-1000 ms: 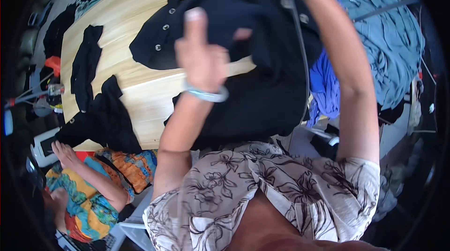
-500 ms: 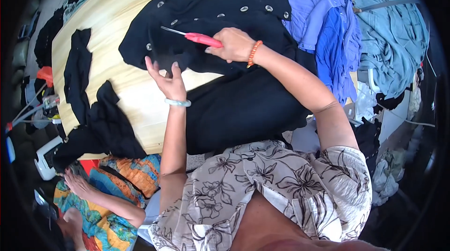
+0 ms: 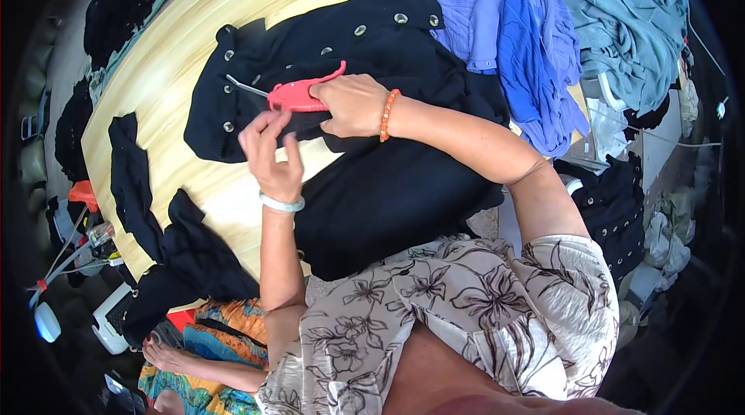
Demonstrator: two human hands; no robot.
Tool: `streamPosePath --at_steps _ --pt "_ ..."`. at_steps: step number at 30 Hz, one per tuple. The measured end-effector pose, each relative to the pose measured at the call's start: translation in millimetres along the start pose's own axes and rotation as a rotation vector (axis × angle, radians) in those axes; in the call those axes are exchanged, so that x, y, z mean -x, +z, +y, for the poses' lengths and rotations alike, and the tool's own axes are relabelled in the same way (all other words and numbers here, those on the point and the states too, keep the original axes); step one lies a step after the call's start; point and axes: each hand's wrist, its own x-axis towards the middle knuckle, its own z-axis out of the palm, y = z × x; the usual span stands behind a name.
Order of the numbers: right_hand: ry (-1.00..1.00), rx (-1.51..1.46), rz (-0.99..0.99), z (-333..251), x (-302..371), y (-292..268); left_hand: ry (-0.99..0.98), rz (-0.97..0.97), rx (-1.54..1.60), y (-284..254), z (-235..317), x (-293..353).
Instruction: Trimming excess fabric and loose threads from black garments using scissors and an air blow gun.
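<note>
In my right hand (image 3: 355, 105) is a red air blow gun (image 3: 298, 95), its thin metal nozzle (image 3: 247, 85) pointing left and slightly away from me. A curved hook stands up from its body. Beneath the tool a black garment (image 3: 233, 140) with shiny round buttons or eyelets lies spread on the table. My left hand (image 3: 273, 163) is close to the front of the blow gun, fingers apart and a little bent. Its fingertips overlap the gun's lower front edge; whether they touch it I cannot tell. Another part of black cloth (image 3: 372, 205) hangs over the table's near edge.
Purple-blue garments (image 3: 520, 35) are heaped at the right, with grey-green cloth (image 3: 628, 27) beyond them. More black pieces (image 3: 194, 236) lie at the left of the wooden table (image 3: 140, 58). A co-worker's hand (image 3: 167, 354) is at the lower left, by black cloth.
The blow gun has turned so its side and hook show, and its nozzle points more to the left. My left hand has come up beside its front. The whole view has shifted somewhat.
</note>
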Motion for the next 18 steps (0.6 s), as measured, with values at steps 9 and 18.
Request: streamPosePath --at_steps 9,18 --pt "0.368 0.352 0.362 66.0 41.8 -53.1 -0.335 0.310 0.680 -48.7 -33.0 -10.9" --pt "0.287 -0.047 0.261 91.2 123.5 -135.6 -0.539 0.340 0.631 -79.8 -83.9 0.4"
